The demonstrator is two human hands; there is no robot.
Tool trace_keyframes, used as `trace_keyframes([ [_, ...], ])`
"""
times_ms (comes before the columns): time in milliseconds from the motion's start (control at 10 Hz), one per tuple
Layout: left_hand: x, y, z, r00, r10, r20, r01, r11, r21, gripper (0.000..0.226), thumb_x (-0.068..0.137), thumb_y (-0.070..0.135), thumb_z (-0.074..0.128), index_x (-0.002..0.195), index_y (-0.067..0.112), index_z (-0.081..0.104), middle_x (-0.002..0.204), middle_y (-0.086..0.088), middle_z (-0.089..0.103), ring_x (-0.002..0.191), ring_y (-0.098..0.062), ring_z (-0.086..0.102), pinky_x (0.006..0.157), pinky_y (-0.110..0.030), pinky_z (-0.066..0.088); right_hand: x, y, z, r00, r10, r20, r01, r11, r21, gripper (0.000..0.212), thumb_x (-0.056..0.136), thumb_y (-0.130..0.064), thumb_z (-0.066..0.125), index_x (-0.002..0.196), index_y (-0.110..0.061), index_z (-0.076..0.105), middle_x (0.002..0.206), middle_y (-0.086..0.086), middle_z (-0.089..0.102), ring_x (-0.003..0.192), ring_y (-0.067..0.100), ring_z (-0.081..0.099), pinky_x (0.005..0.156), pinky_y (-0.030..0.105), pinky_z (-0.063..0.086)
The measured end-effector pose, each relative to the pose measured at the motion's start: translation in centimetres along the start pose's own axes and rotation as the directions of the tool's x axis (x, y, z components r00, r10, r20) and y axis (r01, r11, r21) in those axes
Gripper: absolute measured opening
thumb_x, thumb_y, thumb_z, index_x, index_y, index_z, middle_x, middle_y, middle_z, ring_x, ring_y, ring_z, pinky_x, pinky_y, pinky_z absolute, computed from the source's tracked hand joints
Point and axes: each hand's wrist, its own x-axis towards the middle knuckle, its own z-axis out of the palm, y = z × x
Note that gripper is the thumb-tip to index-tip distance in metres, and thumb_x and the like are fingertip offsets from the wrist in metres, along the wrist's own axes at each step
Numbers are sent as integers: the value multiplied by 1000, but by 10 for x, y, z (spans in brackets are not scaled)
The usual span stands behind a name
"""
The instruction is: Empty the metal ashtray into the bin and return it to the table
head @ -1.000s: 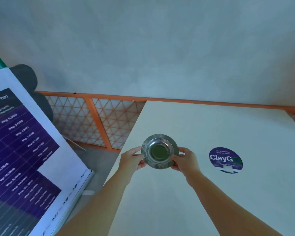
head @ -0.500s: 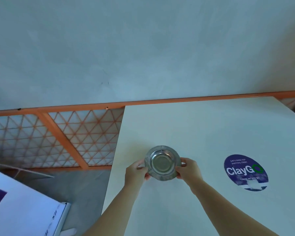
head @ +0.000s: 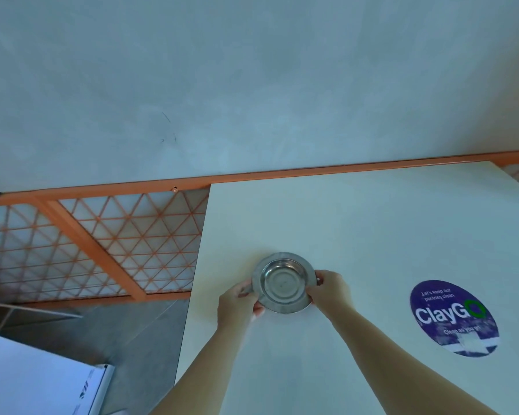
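Observation:
A round metal ashtray with a wide rim and a shiny bare bowl sits low on the white table, near its left edge. My left hand grips the ashtray's left rim with its fingers curled under it. My right hand pinches the right rim. Whether the ashtray rests on the tabletop or hovers just above it I cannot tell. No bin is in view.
A round purple "ClayGO" sticker lies on the table to the right. An orange railing with triangular mesh runs behind and left of the table, below a pale wall. A white banner stand occupies the lower left, over grey floor.
The view has swung right and down, so the banner slid out to the lower left. Both hands brought the ashtray lower and closer to the tabletop, keeping their hold on its rim.

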Motion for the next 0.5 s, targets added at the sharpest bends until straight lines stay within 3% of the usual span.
trace_keyframes([
  [100,-2,2,-1,1000,-8,11,9,1000,-28,38,84,-11,55,120,0,59,81,-16,55,61,-23,48,44,-19,53,5,2,1,1000,2,0,-2,1000,5,29,76,2,46,96,13,63,72,12,51,69,20,42,64,27,32],
  [200,-5,4,0,999,-28,21,29,998,-51,31,83,-6,59,112,4,61,70,-13,54,57,-20,44,41,-18,52,5,2,1,1000,11,2,-11,999,31,28,76,-1,49,96,14,62,72,12,51,69,20,43,64,27,33],
  [300,-8,4,-4,1000,-17,-10,18,1000,13,21,82,5,64,103,9,63,63,-9,56,56,-18,50,46,-21,55,6,7,2,1000,17,-4,-17,999,52,17,77,-3,48,80,12,55,75,12,49,70,20,41,63,27,31],
  [400,-10,9,-9,997,16,-74,-5,988,153,29,84,6,55,112,9,61,67,-5,55,61,-18,53,58,-27,53,1,6,-4,999,34,32,-35,999,21,14,82,-11,49,94,-13,55,98,14,56,86,25,50,64,24,35],
  [500,-15,12,-16,982,143,-126,-98,944,314,37,84,6,46,120,6,58,84,-4,60,78,-27,57,68,-33,54,-7,14,-14,1000,8,-3,-8,999,-37,52,89,-18,50,139,-10,40,135,13,48,119,24,51,79,22,36],
])
